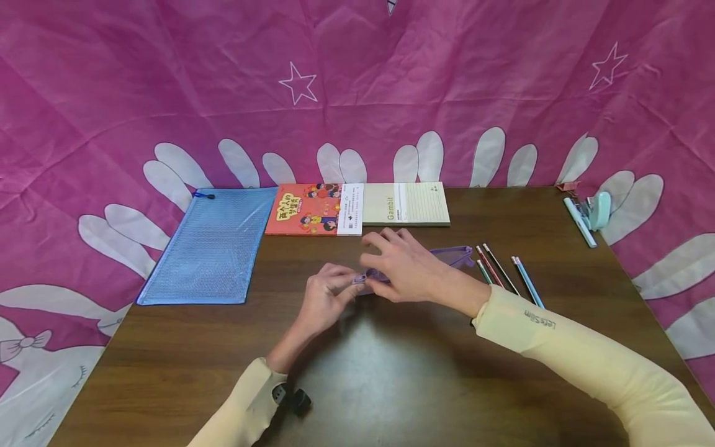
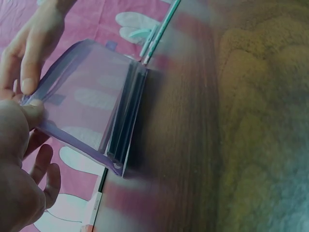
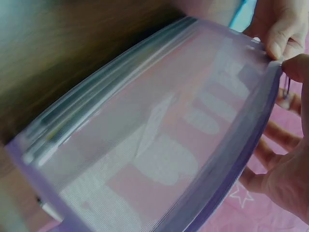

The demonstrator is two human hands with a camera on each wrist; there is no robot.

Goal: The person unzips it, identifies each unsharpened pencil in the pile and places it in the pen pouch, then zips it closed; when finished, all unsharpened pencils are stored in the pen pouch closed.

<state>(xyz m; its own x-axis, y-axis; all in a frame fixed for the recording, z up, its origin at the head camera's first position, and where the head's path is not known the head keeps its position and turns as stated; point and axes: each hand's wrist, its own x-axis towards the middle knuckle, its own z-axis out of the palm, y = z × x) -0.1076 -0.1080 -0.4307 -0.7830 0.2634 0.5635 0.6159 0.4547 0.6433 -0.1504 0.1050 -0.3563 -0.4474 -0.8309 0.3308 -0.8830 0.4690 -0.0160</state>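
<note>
Both wrist views reveal the purple mesh pouch (image 3: 159, 140) hidden overhead.

Notepad (image 1: 406, 203): "Gambit" is printed along the left margin of the cover.
Right sleeve (image 1: 586, 360): "LetsSlim" is read near the cuff.
Red booklet (image 1: 304, 209): Chinese title, not legible.

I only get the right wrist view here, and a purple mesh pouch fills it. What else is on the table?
Observer: A blue mesh pouch lies flat at the left of the table.
Operator: Anything to write with?
Observer: Several pencils lie just right of the purple pouch.
Operator: Which hand has which end?
Observer: The left hand pinches its left end, and the right hand holds it from above.
</note>
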